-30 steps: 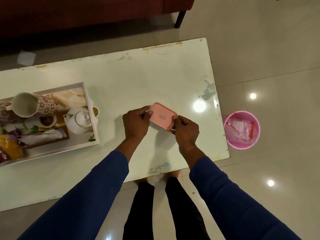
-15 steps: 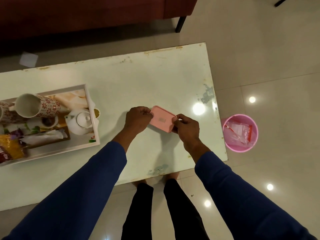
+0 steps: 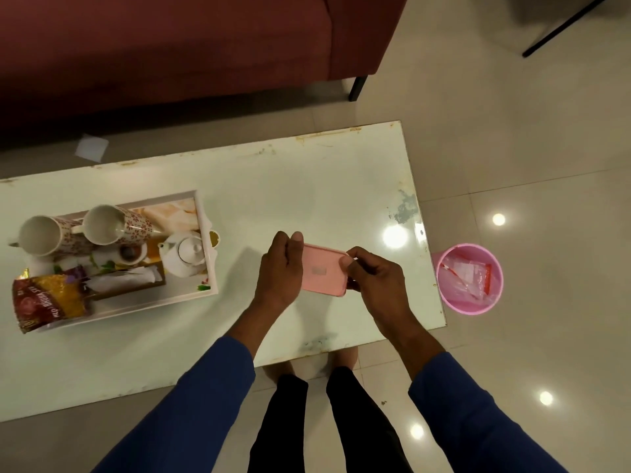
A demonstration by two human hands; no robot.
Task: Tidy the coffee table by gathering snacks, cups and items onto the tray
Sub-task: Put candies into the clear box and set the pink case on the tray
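A flat pink box (image 3: 322, 270) with a small pale label is held above the right half of the white coffee table (image 3: 307, 186). My left hand (image 3: 280, 268) grips its left end and my right hand (image 3: 372, 278) grips its right end. The white tray (image 3: 210, 268) stands at the table's left, apart from both hands. It holds two flowered mugs (image 3: 112, 225) lying on their sides, a white teapot (image 3: 184, 252), a small cup (image 3: 131, 253), white tissue (image 3: 129, 276) and a red and yellow snack packet (image 3: 47, 300).
A pink waste bin (image 3: 469, 279) with plastic wrappers stands on the tiled floor off the table's right end. A dark red sofa (image 3: 170, 46) runs behind the table. A white scrap (image 3: 91, 147) lies on the floor by the sofa.
Both hands have lifted the pink box slightly and turned it more level. The view has shifted, so a second mug on the tray now shows.
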